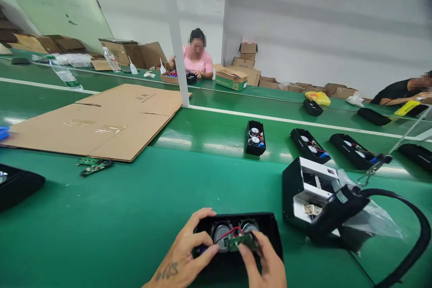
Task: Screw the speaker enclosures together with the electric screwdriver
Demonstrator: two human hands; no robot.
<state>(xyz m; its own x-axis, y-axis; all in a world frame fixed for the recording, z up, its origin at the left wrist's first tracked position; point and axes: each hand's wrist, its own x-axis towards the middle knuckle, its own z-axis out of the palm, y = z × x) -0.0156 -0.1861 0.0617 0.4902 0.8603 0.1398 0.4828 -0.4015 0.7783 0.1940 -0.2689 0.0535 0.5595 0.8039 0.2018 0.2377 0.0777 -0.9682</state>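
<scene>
Circuit board (pixel 232 244) is up over the open black casing (pixel 268 222) right now, low and centre in my head view. Right hand (pixel 254 246) has it pinched between thumb and fingers. Left hand (pixel 189 247) has thumb and index close together by the board's other end, near the red wire (pixel 231 231), but I honestly can't tell if it's gripping the wire or just hovering next to it. My read: the step in hand is working on the board and its wiring above the two round silver parts (pixel 221 232) sitting in the casing. Whatever comes next, I'd say it calls for a steady pinch and no tugging on that wire.

As for clutter, the main nuisance is the white-and-black device (pixel 317 189) near the casing on the right, with a bulky black thing in front of it and a thick black cable (pixel 425 229) curving down. I'd keep my right elbow in. Left side of the green surface (pixel 101 243) is roomier: a couple of loose boards (pixel 96 168) beside a big cardboard sheet (pixel 108 117), well apart from the hands. More open casings (pixel 249 144) sit further off, and a co-worker in pink (pixel 204 63) is across the way. None of that blocks me.
</scene>
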